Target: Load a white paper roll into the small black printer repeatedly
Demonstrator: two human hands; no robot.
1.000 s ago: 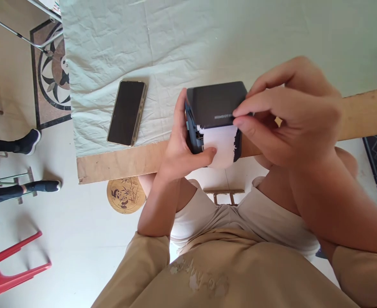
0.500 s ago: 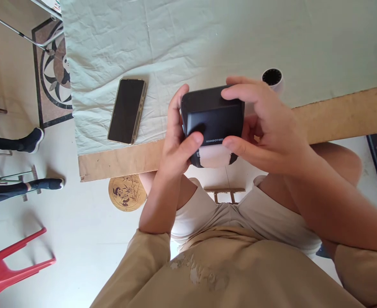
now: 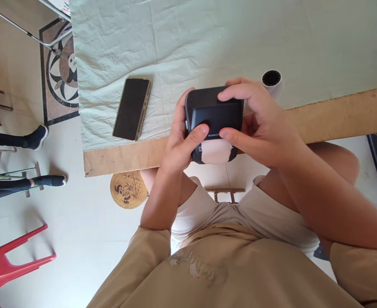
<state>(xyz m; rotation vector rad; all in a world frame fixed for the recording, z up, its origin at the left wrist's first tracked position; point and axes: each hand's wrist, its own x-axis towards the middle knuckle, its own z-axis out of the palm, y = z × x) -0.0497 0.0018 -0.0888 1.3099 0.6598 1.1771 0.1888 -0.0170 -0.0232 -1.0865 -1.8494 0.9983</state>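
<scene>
Between my two hands is a black label printer [image 3: 218, 116] marked NIIMBOT, held above the front edge of the table. A strip of pale paper [image 3: 216, 151] hangs out on the side facing me. My left hand [image 3: 183, 139] wraps the printer's left side, its thumb on the front face. On the other side, my right hand [image 3: 262, 122] grips it with the thumb near the lettering and a forefinger on the top. The fingers beneath the printer are partly hidden.
On the green cloth [image 3: 182, 38] lie a phone [image 3: 132, 109] to the left and a small white cylinder with a dark top [image 3: 271, 80] to the right. A wooden edge [image 3: 124, 158] borders the table. A round stool [image 3: 129, 189], a red stool [image 3: 11, 261] and another person's feet [image 3: 36, 137] are at left.
The view has shifted slightly, so the phone and table corner appear a little further right. Both hands keep their hold, and the printer is tilted slightly differently.
</scene>
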